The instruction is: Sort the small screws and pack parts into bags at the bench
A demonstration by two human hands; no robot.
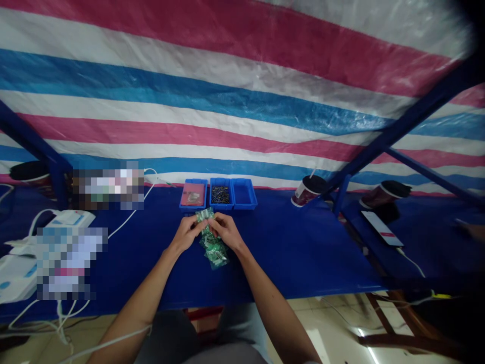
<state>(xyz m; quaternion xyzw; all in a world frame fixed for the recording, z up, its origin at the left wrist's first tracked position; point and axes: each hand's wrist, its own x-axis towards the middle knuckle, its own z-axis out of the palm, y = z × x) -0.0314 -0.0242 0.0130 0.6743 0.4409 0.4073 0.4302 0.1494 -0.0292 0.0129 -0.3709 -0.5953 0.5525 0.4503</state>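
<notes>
A clear plastic packet [205, 214] sits pinched between my left hand [185, 232] and right hand [228, 231] over the blue table [303, 247], filled-looking packets [217, 256] bunched nearer me suggesting some work done, while the dark metal pieces [220, 194] in the middle blue bin [222, 207] suggest plenty left.

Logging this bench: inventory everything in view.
Packets: uncounted, green, centre
Bins: three, blue, behind packets
Material: uncounted, pink, left bin
Pieces: many, dark, middle bin
Cups: three, maroon, sides
Slab: one, white, right
Cables: several, white, sides
Devices: several, white, left, partly blurred
Tabletops: multiple, blue, below
Sheet: one, striped, behind
Bars: several, blue, sides
Woodwork: uncounted, brown, right
Floor: one, pale, bottom
Legs: two, greyish, bottom
Left hand, right hand: one each, bare, on packets
</notes>
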